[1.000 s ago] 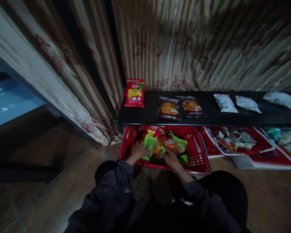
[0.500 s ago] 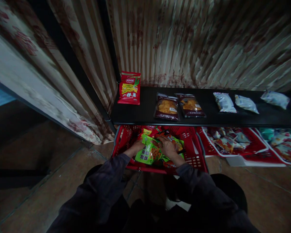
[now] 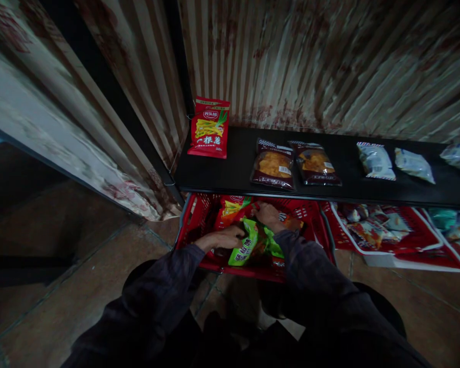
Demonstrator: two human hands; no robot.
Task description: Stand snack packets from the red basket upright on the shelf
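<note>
In the head view, both my hands are down inside a red plastic basket [image 3: 186, 227] of snack bags. My left hand [image 3: 230, 237] has its fingers curled at the left edge of a green snack bag [image 3: 249, 244], which stands tilted. Farther back, my right hand [image 3: 267, 214] is closed with bent fingers at the right edge of a red snack bag [image 3: 233, 204] with a yellow print. Its fingertips are partly hidden. Another green packet [image 3: 275, 246] lies beside my right sleeve.
Above the basket runs a black shelf [image 3: 222, 176]. On it are an upright red snack bag [image 3: 210, 128], two brown-edged bags [image 3: 274, 164] and several small white packets [image 3: 375, 161]. More filled red baskets [image 3: 425, 237] stand to the right. A black post [image 3: 178, 61] rises at left.
My right hand has moved back toward the red bag. My left hand has shifted its hold, and the green bag has tipped more upright. The view has moved closer and slightly left.
</note>
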